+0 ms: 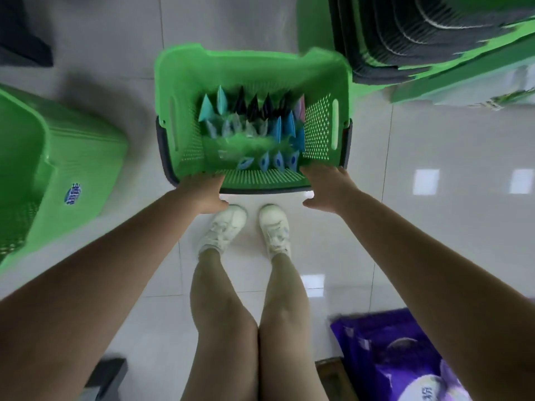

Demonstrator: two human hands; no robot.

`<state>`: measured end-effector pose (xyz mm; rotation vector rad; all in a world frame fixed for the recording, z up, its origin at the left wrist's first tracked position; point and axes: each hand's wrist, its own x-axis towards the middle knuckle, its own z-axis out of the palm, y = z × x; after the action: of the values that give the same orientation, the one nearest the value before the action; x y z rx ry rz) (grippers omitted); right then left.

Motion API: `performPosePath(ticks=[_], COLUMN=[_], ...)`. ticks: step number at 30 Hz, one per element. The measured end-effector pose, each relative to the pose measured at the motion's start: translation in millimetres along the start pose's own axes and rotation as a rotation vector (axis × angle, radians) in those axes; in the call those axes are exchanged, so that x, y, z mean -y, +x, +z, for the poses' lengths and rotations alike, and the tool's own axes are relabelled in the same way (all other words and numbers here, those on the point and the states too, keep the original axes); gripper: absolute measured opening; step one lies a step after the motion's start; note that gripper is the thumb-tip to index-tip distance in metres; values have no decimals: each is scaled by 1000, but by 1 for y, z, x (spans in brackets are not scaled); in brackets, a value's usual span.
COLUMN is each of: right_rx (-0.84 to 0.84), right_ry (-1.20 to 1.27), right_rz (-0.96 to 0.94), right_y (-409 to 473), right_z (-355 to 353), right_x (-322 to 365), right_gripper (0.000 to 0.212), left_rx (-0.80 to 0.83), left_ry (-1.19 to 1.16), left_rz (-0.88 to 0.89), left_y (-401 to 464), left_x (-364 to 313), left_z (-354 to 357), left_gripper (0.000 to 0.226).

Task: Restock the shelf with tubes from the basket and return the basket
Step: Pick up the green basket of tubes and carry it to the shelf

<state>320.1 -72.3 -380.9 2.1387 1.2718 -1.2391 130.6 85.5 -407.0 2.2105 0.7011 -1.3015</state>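
A green perforated basket [185,82] with a dark handle sits in front of my feet, seen from above. Several tubes [254,120] in blue, teal, dark and clear packs stand inside it on end. My left hand [204,193] grips the near rim at its left corner, fingers over the edge. At the right corner of the same rim, my right hand [328,188] grips with its fingers curled over the edge. The view is blurred by motion.
A stack of green baskets [58,175] lies at the left. Another stack of green baskets with dark handles [419,39] is at the top right. A purple package [405,360] sits at the bottom right. Glossy white floor tiles [434,227] surround my white shoes [249,227].
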Motion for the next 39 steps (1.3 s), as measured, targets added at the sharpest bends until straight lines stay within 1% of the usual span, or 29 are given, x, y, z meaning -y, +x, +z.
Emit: performPosePath(ticks=[2,4,6,8,10,12,14,16,18,21,24,26,29,32,35,39], right_rx=[41,85,83,56,13,-50,-182,-312,-352,-272,-177,-198,-246,-315,-348,-392], right_ry=[16,27,43,24,-48,-78,-24,49,96,75,85,102,92,99,67,50], right_rz=[22,46,63,83,94,116,143,160,166,168,160,142,136,173,208,256], right_y=[7,7,6,1,-3,-7,-11,-14,-18,-22,-34,-47,-73,-111,-156,-222], right_z=[16,28,36,35,29,19,6,-14,-37,-64,-71,-70,-74,-79,-81,-85], right_x=[-1,0,2,6,9,12,14,13,10,6,7,5,-1,-6,-11,-16], right_gripper=[64,58,58,60,57,44,27,16,11,13,18,20,20,17,24,26], left_rx=[21,-9,-60,-103,-135,-165,-252,-375,-438,-415,-364,-374,-430,-496,-536,-573], left_ry=[-30,-46,-33,10,57,76,64,50,25,-30,-27,-7,18,75,135,211], left_rz=[-5,27,58,72,79,78,80,74,60,39,43,69,130,207,282,398], left_y=[3,2,-3,-9,-15,-23,-34,-45,-53,-58,-64,-69,-84,-109,-139,-181], left_x=[5,10,13,14,13,12,12,12,11,10,9,7,-1,-18,-36,-68], left_z=[11,18,20,19,14,5,-9,-28,-49,-76,-88,-93,-106,-124,-142,-164], left_gripper=[66,55,46,42,46,50,45,38,33,28,24,22,17,16,14,12])
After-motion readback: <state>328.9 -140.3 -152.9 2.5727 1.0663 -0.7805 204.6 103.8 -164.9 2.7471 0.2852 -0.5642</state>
